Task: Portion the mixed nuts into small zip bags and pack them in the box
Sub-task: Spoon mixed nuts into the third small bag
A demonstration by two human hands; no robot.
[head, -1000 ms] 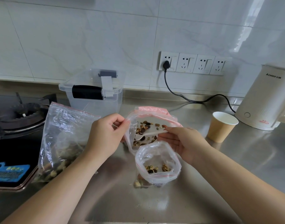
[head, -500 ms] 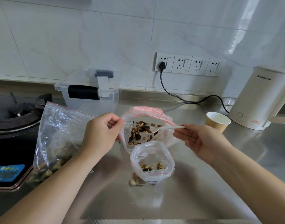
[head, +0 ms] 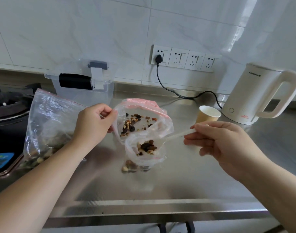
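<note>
My left hand (head: 91,125) pinches the left rim of a large open zip bag (head: 162,125) with mixed nuts inside. My right hand (head: 217,143) pinches the handle of a white plastic spoon (head: 175,137). The spoon's bowl, loaded with nuts and raisins, sits over the mouth of a small zip bag (head: 143,157) that stands open on the steel counter in front of the large one. Some nuts lie at the small bag's bottom. A clear plastic box (head: 100,93) with a grey latch stands at the back left.
Another large zip bag (head: 48,125) with nuts leans at the left by a gas hob (head: 7,113). A paper cup (head: 208,116) and a white kettle (head: 254,95) stand at the right, with a black cord (head: 182,95) to the wall sockets. The counter's front edge (head: 143,214) is near.
My right hand drew the spoon out of the large bag with a load of nuts and brought it toward me, over the small bag's mouth. My left hand kept its hold.
</note>
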